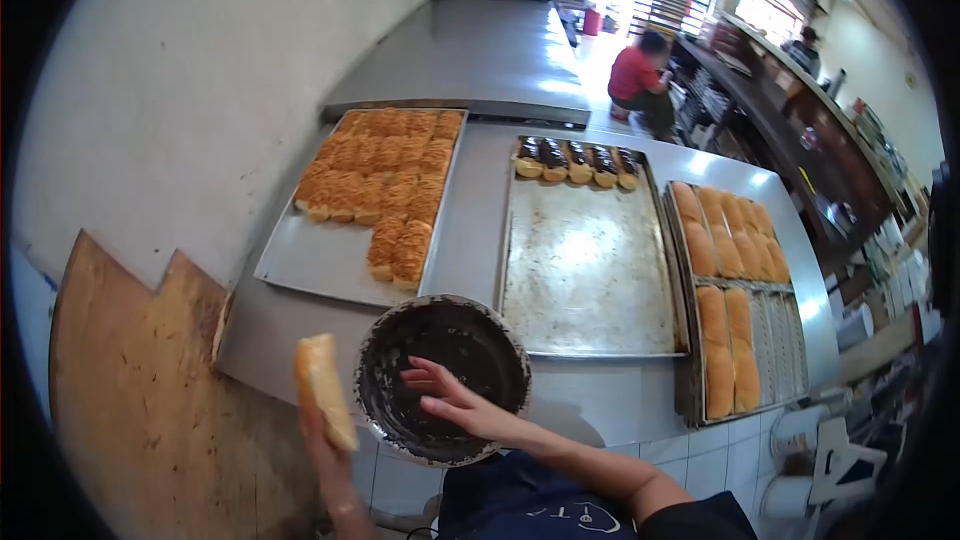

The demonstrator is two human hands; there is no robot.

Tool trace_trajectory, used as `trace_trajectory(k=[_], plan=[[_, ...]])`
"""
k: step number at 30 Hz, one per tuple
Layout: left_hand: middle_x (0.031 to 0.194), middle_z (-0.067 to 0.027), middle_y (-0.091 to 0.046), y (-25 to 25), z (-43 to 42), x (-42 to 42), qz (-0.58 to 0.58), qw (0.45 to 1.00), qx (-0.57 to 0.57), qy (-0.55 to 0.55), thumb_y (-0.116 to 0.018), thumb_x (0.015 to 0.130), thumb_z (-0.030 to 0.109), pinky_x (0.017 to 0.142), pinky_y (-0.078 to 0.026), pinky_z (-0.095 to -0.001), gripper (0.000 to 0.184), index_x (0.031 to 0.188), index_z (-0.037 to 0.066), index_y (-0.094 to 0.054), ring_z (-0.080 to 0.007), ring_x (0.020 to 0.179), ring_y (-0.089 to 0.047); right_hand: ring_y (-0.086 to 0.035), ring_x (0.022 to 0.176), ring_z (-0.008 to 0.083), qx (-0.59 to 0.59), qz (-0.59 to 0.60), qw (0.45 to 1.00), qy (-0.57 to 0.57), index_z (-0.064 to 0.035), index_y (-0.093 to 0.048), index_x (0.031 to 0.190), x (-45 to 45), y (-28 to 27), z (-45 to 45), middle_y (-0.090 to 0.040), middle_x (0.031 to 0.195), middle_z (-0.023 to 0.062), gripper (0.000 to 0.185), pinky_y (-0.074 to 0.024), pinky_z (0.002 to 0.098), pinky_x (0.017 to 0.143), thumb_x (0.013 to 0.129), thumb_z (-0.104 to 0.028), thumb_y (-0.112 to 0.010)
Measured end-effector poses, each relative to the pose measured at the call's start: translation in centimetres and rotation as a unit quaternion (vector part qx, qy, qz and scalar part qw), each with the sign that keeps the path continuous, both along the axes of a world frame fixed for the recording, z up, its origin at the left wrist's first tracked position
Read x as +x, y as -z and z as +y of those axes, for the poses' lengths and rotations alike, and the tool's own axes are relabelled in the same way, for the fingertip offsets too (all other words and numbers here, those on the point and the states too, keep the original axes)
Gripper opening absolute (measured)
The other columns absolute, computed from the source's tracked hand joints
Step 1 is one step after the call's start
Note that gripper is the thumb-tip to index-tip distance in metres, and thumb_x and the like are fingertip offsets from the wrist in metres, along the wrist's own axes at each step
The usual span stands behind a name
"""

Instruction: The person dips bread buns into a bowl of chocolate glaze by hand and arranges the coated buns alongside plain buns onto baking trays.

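The left hand (324,455) gripped the bun (325,390) by its near end, most jutting past the fingers; the right hand (455,408) (loosely spread, holding nothing) hung over the bowl (497,355).

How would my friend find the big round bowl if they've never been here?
Find the metal table with flat trays on it. Go to its near edge, where the person's right hand is over something wide: that's the bowl. It's dark inside with a speckled rim, and its round shape sets it apart from the straight-sided trays.
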State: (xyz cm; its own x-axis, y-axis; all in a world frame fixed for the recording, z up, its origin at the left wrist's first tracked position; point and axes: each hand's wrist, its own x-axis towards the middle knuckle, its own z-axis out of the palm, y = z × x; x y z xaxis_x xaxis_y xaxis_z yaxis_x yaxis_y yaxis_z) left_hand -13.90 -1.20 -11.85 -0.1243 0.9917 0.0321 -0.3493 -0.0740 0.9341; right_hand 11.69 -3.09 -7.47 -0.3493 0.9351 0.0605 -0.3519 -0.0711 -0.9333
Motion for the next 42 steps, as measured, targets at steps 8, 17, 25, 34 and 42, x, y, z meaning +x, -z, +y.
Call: trace_trajectory(k=[8, 17, 25, 34, 42], plan=[[0.133, -0.0189, -0.031, -6.4, -3.0, 12.6, 0.412, 0.897, 0.117, 0.108, -0.053, 0.089, 0.044, 0.106, -0.022, -0.0422, 0.071, 0.136, -0.004, -0.03, -0.0325, 0.124, -0.031, -0.04, 0.127, 0.0219, -0.218, 0.371, 0.902, -0.019, -0.0061, -0.032, 0.138, 1.2, 0.0, -1.1, -0.04, 0.139, 0.0093, 0.054, -0.0293, 0.0395, 0.108, 0.098, -0.042, -0.033], [0.139, -0.0163, -0.029, -8.7, -2.1, 11.2, 0.361, 0.921, 0.139, 0.054, -0.054, 0.09, 0.024, 0.109, -0.019, -0.0399, 0.052, 0.135, 0.003, -0.038, -0.0303, 0.13, -0.026, -0.059, 0.105, 0.0264, -0.275, 0.313, 0.909, -0.019, -0.0097, -0.039, 0.137, 5.3, -0.3, -1.9, -0.053, 0.125, 0.0164, 0.066, -0.0511, 0.0383, 0.086, 0.093, -0.059, -0.03], [0.133, -0.0084, -0.043, -6.2, -2.7, 3.8, 0.268, 0.946, 0.041, -0.175, -0.05, 0.092, 0.013, 0.106, -0.023, -0.0361, 0.04, 0.129, 0.004, -0.042, -0.0197, 0.126, -0.037, -0.06, 0.102, 0.0236, -0.335, 0.162, 0.927, -0.037, -0.0099, -0.04, 0.135, 6.7, 2.2, 1.1, -0.056, 0.121, 0.012, 0.049, -0.051, 0.0358, 0.086, 0.097, -0.041, -0.037], [0.13, -0.0101, -0.048, -2.6, -5.1, -0.1, 0.205, 0.947, -0.013, -0.245, -0.049, 0.092, 0.012, 0.106, -0.025, -0.0354, 0.039, 0.13, 0.004, -0.043, -0.0192, 0.121, -0.042, -0.054, 0.085, 0.0325, 0.122, -0.585, 0.802, -0.022, -0.0175, -0.026, 0.145, 3.0, 2.7, 5.1, -0.047, 0.085, 0.0168, 0.067, -0.0479, 0.0404, 0.075, 0.088, -0.037, -0.057], [0.127, -0.0123, -0.049, -2.0, -5.6, -1.0, 0.176, 0.953, -0.003, -0.245, -0.049, 0.091, 0.007, 0.105, -0.029, -0.0341, 0.039, 0.129, 0.002, -0.042, -0.0203, 0.119, -0.044, -0.053, 0.089, 0.0312, 0.342, -0.684, 0.644, -0.025, -0.0189, -0.028, 0.143, 1.2, 4.5, 5.5, -0.047, 0.096, 0.0148, 0.067, -0.0492, 0.0399, 0.073, 0.086, -0.035, -0.059]])
